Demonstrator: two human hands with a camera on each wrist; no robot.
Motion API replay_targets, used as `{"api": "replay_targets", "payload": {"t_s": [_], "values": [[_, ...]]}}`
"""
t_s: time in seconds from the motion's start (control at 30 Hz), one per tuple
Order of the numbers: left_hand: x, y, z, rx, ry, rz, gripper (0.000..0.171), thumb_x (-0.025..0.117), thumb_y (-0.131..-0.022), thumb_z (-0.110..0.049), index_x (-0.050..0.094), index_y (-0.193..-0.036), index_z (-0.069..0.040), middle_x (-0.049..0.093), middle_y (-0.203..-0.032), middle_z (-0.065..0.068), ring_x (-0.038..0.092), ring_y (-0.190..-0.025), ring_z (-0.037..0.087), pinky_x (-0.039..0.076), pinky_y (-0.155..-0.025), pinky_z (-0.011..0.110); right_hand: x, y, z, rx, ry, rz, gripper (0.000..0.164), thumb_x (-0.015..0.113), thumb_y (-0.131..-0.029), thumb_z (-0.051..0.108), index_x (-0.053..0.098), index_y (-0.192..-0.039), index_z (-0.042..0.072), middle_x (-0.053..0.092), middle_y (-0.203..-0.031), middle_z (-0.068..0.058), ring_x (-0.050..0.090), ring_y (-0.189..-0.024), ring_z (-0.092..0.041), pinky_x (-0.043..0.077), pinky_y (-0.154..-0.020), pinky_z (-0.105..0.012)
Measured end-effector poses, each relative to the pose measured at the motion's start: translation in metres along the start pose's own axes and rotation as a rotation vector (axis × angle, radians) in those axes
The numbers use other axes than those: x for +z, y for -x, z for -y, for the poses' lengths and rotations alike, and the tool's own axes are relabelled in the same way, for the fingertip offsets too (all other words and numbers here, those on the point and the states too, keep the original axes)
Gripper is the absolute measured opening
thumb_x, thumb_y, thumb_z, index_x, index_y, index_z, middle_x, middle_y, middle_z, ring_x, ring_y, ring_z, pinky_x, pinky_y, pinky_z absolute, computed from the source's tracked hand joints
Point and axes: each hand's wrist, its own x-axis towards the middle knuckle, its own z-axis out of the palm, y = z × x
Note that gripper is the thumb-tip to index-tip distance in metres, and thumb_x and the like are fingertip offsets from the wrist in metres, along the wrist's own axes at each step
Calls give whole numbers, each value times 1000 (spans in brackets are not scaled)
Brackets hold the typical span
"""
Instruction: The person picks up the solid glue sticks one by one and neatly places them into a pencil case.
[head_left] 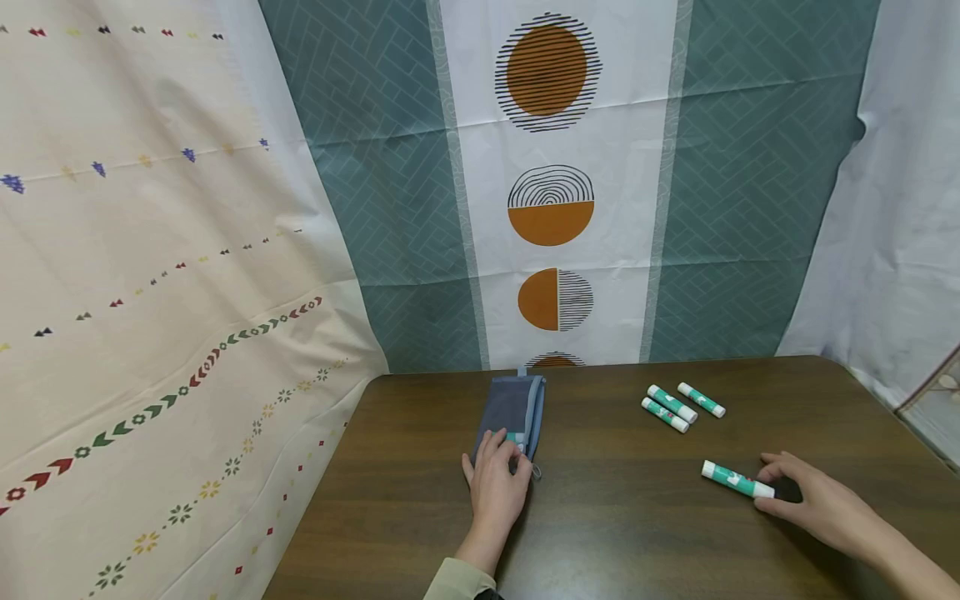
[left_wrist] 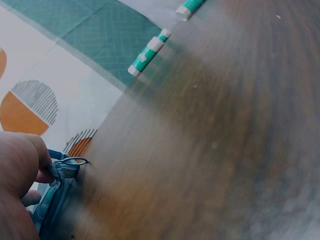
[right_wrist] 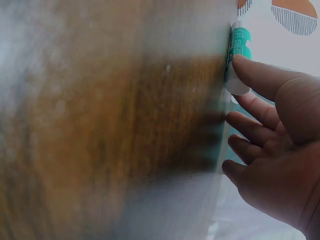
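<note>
On the table, a dark blue zip pouch [head_left: 510, 404] lies under my left hand [head_left: 498, 479]. Its thumb and fingers pinch the near end, close to the zip pull loop [left_wrist: 75, 160]. A bit of green and white [head_left: 516, 438] shows at the pouch beside my fingers. Over on the right, my right hand [head_left: 821, 504] holds one white end of a green and white glue stick [head_left: 731, 477] between thumb and index finger. The right wrist view shows this glue stick [right_wrist: 242, 42] low along the tabletop, the other fingers spread loosely beside it.
Three more glue sticks [head_left: 672, 404] lie towards the back right of the brown wooden table [head_left: 615, 533]. Behind the table's far edge hangs a teal and white patterned cloth [head_left: 570, 250]. A cream embroidered cloth [head_left: 187, 333] drapes along the left side.
</note>
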Motion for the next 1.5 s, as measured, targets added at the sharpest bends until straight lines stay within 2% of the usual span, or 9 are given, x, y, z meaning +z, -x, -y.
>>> {"api": "replay_targets", "payload": {"t_s": [0.17,0.5,0.73,0.9,1.1,1.5], "values": [[0,0,0,8,-3,-6,29,75,-92,-8,57,-74,-22,72,-143,15,56,-147,43,21,-113,90,-1,0,-1,27,9,19,29,83,-99,38,67,-107,15,53,-153,-40,48,-136,-71,50,-91,-76],[0,0,0,-1,-4,4,29,75,-92,-9,57,-74,-23,71,-144,15,55,-148,43,21,-114,90,-1,0,-3,20,22,1,25,82,-100,37,69,-103,16,55,-152,-39,49,-135,-70,49,-92,-76],[0,0,1,-1,-5,10,27,75,-93,-9,58,-75,-22,71,-145,14,54,-148,42,21,-114,89,-2,-1,-2,37,25,-17,30,80,-101,36,74,-110,8,57,-150,-37,50,-135,-68,49,-94,-75],[-1,0,0,-4,2,11,27,74,-93,-9,58,-75,-22,70,-145,14,54,-149,42,21,-115,89,-2,-4,0,37,27,-22,28,78,-103,38,75,-109,10,60,-148,-36,52,-134,-67,49,-92,-75],[-1,0,0,-2,-3,8,26,74,-93,-10,58,-75,-22,71,-145,14,54,-149,42,21,-115,89,0,-8,7,24,20,-43,30,77,-104,38,77,-113,10,61,-148,-34,53,-134,-66,50,-91,-76],[-1,0,1,-7,2,14,27,73,-93,-10,58,-75,-23,70,-146,13,54,-149,41,20,-115,89,7,-23,32,-13,-20,-86,28,81,-101,38,77,-111,13,63,-148,-32,56,-135,-62,50,-94,-74]]}}
